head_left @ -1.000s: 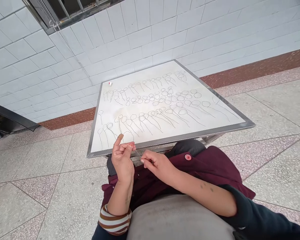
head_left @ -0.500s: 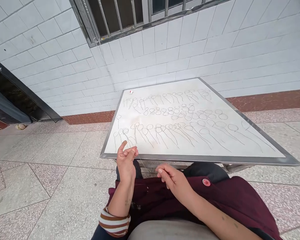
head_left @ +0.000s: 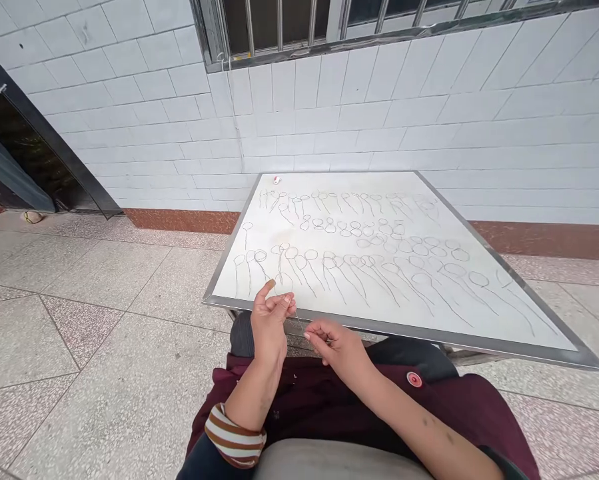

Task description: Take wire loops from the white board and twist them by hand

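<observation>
White-tiled wall [head_left: 299, 120] runs behind the table [head_left: 504, 330], which has a pale top and a metal rim. A maroon garment [head_left: 479, 420] sits on the person's lap in front of the table. Left hand [head_left: 270, 327] is by the table's near edge, thumb and fingertips pinched together on a wire; right hand [head_left: 342, 350] is just in front of that edge, thumb and forefinger closed on it too. Rows of looped wires [head_left: 369, 261] lie across the table, plus a tiny red-and-white item [head_left: 277, 180] near its far left corner. The thin wire [head_left: 299, 319] itself spans the two pinches at the table's near edge. Looks featherlight, kinda springy, probably easy to kink, so I'd grab near the ends, fingertips only, and not squeeze the middle.
</observation>
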Motion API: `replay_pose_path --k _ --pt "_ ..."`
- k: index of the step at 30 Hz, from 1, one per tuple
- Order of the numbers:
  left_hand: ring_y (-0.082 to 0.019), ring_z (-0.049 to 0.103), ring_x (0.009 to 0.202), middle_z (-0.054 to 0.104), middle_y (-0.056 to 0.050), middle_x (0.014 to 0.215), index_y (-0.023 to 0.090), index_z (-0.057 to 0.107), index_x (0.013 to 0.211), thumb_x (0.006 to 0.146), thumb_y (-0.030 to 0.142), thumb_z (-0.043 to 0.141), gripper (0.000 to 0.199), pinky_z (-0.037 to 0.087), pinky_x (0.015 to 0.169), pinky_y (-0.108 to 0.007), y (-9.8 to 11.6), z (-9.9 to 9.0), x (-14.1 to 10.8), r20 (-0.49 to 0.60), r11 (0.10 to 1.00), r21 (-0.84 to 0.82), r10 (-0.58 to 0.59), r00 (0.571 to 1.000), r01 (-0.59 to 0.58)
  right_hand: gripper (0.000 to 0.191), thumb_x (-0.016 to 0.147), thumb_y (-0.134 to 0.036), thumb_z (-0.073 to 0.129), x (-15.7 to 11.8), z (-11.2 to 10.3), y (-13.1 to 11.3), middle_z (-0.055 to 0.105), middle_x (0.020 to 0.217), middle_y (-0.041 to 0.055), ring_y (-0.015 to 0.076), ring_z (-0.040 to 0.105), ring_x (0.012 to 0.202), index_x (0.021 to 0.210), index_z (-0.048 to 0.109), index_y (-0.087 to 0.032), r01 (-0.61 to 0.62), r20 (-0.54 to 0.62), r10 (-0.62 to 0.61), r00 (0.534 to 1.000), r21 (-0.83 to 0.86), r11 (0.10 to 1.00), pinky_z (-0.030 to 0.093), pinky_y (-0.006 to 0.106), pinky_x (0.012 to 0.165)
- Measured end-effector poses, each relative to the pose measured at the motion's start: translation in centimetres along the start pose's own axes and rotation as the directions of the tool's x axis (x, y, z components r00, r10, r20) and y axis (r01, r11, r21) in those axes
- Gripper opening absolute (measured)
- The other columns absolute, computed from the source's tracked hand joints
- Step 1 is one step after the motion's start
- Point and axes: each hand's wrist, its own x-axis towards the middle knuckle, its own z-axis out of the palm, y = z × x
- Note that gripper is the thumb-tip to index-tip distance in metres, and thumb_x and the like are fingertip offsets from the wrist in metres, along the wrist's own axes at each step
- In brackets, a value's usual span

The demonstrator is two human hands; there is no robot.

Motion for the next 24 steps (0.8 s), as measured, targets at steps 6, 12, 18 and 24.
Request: replay_pose_path --k 6,12,18,24 --pt "-0.014 0.067 0.08 0.071 -0.004 0.085 0.018 0.052 0.13 0.074 0.028 0.078 0.062 0.049 0.081 -0.031 0.0 -0.5 0.8 0.008 1.0 -0.008 0.018 1.0 -0.018 0.018 0.08 -0.04 0.058 1.2 0.7 -0.9 0.052 0.064 -0.001 0.0116 0.045 0.05 0.076 0.06 -0.022 -0.059 0.0 0.059 0.998 -0.027 0.998 0.049 0.024 0.042" --pt "-0.021 0.066 0.096 0.069 -0.014 0.112 0.02 0.048 0.134 0.09 0.047 0.055 0.052 0.051 0.079 -0.033 -0.7 -2.0 0.6 0.073 0.981 0.173 0.08 0.994 -0.092 0.016 0.079 -0.037 0.057 4.6 0.3 -1.4 0.053 0.068 -0.0001 0.0126 0.046 0.055 0.077 0.058 -0.022 -0.055 -0.093 0.049 0.994 -0.066 0.996 0.048 0.024 0.043" --pt "-0.018 0.061 0.06 0.07 -0.008 0.072 0.019 0.07 0.099 0.095 0.051 0.04 0.043 0.047 0.057 -0.029 -6.0 -4.6 -0.7 0.374 0.848 0.493 -0.006 0.927 -0.194 0.009 0.08 -0.03 0.057 11.9 -0.8 -2.6 0.057 0.072 -0.0005 0.0126 0.053 0.064 0.078 0.058 -0.021 -0.07 -0.128 0.041 0.991 -0.228 0.971 0.048 0.022 0.05" --pt "-0.017 0.06 0.056 0.068 -0.005 0.063 0.016 0.074 0.085 0.09 0.046 0.05 0.039 0.045 0.06 -0.028 -9.1 -6.7 1.6 0.491 0.709 0.665 -0.178 0.853 -0.235 0.009 0.088 -0.026 0.059 21.0 0.4 -3.2 0.064 0.082 0.0003 0.0101 0.06 0.067 0.085 0.06 -0.018 -0.194 -0.076 0.182 0.98 -0.237 0.952 0.051 0.021 0.056"
